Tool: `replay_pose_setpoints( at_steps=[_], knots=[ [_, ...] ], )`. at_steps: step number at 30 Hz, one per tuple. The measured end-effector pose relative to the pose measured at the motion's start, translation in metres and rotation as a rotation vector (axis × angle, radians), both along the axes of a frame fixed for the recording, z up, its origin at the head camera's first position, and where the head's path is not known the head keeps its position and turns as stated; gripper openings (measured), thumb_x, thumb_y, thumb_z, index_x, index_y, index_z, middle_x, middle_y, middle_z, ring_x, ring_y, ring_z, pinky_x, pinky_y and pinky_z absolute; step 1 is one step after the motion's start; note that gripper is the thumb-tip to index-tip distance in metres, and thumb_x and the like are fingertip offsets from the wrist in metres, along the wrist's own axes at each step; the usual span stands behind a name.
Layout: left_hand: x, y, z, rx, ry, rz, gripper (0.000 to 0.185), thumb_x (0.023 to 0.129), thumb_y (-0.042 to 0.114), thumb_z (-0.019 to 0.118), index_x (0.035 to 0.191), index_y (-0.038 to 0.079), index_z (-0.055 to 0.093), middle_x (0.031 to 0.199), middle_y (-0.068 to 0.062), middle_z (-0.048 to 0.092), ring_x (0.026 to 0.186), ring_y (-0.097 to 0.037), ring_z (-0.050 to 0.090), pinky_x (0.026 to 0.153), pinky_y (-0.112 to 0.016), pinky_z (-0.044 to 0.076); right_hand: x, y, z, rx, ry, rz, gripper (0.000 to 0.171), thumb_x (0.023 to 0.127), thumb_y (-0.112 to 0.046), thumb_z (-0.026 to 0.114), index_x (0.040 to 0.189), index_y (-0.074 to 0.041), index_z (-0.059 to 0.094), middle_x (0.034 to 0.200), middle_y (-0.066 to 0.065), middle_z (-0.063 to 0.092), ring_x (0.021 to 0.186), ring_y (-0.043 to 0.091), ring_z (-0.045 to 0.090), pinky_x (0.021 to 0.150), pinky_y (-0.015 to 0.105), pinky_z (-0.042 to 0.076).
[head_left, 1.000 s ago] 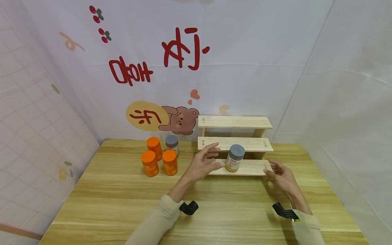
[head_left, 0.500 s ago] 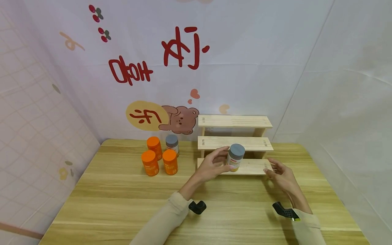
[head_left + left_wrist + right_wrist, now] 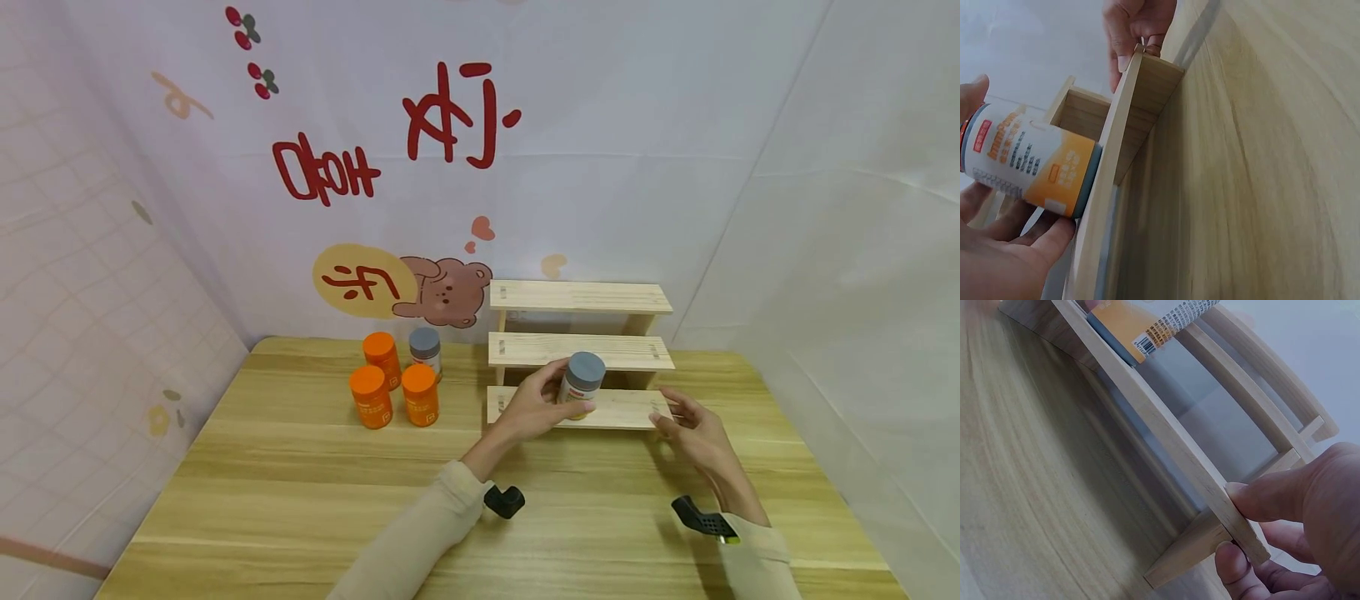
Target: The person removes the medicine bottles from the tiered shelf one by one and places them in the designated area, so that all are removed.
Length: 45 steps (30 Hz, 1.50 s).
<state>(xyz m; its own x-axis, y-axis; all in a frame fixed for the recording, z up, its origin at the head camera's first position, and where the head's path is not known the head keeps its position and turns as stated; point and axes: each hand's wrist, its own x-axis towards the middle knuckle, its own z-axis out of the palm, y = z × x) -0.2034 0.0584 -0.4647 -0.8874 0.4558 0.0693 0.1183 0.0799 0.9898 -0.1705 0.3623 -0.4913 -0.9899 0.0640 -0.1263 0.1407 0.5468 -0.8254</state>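
On the worktop (image 3: 315,492), the left hand (image 3: 534,406) grips the grey-capped bottle (image 3: 581,385) standing on the lowest step of the wooden rack (image 3: 622,408), whose end at three o'clock the right hand (image 3: 693,431) pinches.

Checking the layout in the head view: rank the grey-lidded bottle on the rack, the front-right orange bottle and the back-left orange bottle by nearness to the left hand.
1. Grey-lidded bottle, gripped by the left hand on the rack's lowest step.
2. Front-right orange bottle, to the hand's left.
3. Back-left orange bottle, farther left and back.
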Motion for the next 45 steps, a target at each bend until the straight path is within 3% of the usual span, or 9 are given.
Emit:
replay_pose_setpoints(
  at_steps=[10, 21, 45],
  knots=[
    [0.001, 0.011, -0.005, -0.01, 0.026, 0.082, 0.068, 0.091, 0.031, 0.079, 0.152, 0.03, 0.048, 0.144, 0.001, 0.059, 0.135, -0.022, 0.057, 0.111, -0.041, 0.05, 0.0, 0.001, 0.001, 0.012, -0.004, 0.007, 0.075, 0.099, -0.042, 0.067, 0.16, -0.01, 0.036, 0.144, 0.024, 0.051, 0.102, -0.003, 0.053, 0.08, 0.012, 0.049],
    [0.001, 0.01, -0.005, -0.024, 0.055, 0.088, 0.066, 0.093, 0.031, 0.078, 0.151, 0.03, 0.049, 0.142, 0.001, 0.06, 0.134, -0.02, 0.058, 0.113, -0.04, 0.048, -0.001, 0.001, -0.002, 0.002, 0.016, 0.006, 0.073, 0.1, -0.039, 0.068, 0.159, -0.009, 0.037, 0.141, 0.023, 0.054, 0.097, -0.003, 0.056, 0.079, 0.015, 0.051],
    [0.012, -0.002, 0.003, 0.021, 0.024, 0.089, 0.066, 0.092, 0.027, 0.079, 0.151, 0.027, 0.05, 0.137, -0.004, 0.062, 0.13, -0.023, 0.062, 0.11, -0.039, 0.052, 0.001, 0.001, -0.001, -0.007, 0.01, 0.008, 0.075, 0.099, -0.04, 0.068, 0.16, -0.009, 0.036, 0.141, 0.023, 0.052, 0.098, -0.003, 0.056, 0.079, 0.019, 0.053]
  ],
)
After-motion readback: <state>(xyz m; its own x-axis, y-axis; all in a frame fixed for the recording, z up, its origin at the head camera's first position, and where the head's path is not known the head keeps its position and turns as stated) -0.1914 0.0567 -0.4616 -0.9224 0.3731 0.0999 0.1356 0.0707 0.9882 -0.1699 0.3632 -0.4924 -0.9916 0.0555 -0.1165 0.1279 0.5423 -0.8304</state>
